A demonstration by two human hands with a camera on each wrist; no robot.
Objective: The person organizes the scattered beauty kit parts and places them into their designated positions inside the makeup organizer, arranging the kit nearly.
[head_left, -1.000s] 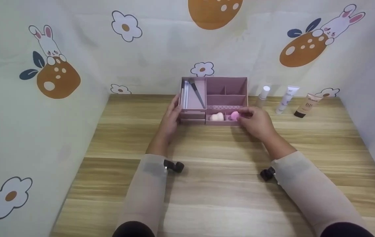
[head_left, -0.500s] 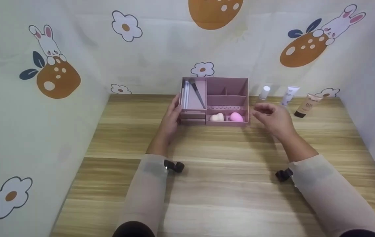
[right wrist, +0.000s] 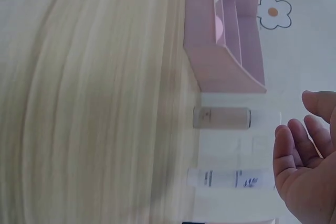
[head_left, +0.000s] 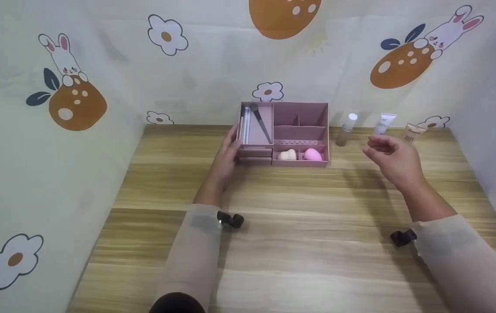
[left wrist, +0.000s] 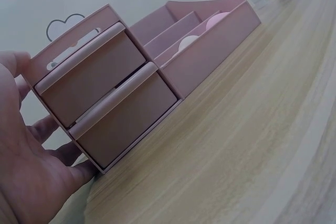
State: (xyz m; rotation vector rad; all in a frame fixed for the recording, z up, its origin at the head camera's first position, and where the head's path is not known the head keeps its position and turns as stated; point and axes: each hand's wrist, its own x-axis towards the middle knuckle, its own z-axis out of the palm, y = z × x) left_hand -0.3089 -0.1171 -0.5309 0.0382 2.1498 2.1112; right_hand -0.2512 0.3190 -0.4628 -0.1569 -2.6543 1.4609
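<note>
My left hand (head_left: 227,152) rests against the left side of a pink desk organizer (head_left: 300,163); its fingers (left wrist: 44,129) lie along the side wall in the left wrist view. A cream makeup sponge (head_left: 287,154) and a pink makeup sponge (head_left: 313,154) sit in the organizer's two small front compartments. Makeup brushes (head_left: 260,121) lie in its upper left tray. My right hand (head_left: 396,163) is in the air with loosely bent fingers, holding nothing. It overlaps the lower parts of a white tube (head_left: 385,124) and a beige BB cream tube (head_left: 414,132) in the head view.
A foundation bottle (head_left: 346,130) with a white cap stands right of the organizer, near the back wall. Two drawers (left wrist: 123,114) fill the organizer's left front. Patterned cloth (head_left: 213,65) covers the walls around the wooden table (head_left: 291,243).
My right hand has let go of the pink makeup sponge in the front right compartment and moved right, past the foundation bottle to the tubes. The left hand stays at the organizer.
</note>
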